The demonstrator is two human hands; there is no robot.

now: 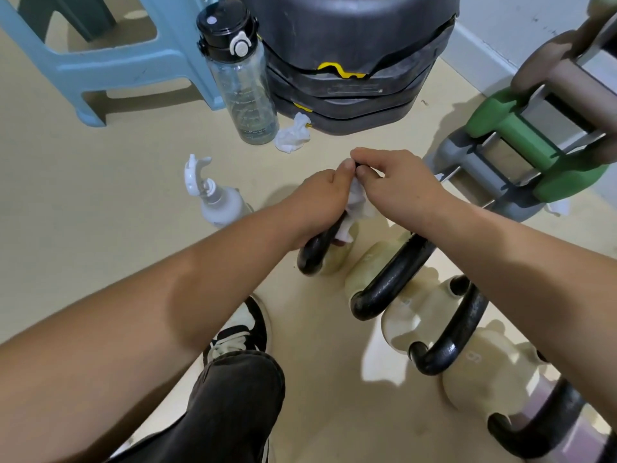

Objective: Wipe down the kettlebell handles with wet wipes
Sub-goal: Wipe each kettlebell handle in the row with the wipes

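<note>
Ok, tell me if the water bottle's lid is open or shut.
Shut: the water bottle stands upright, its black lid seated flush.

The top of the farthest kettlebell handle (317, 252) is covered by both hands: the left hand (320, 198) and the right hand (397, 185) close over it, and only a small black patch shows between the thumbs. Most of the wet wipe (359, 205) is concealed under the left hand. The nearest kettlebell (534, 436), at 5 o'clock, is cut by the bottom edge. The stool (110, 61) at 11 o'clock and the black stacked weight (350, 45) at 12 o'clock are cut by the top edge, and the dumbbell rack (534, 155) at 2 o'clock by the right edge. Scale marks on the water bottle (247, 95) are too small to read. The left forearm covers the base of the spray bottle (220, 205) at 9 o'clock.
</note>
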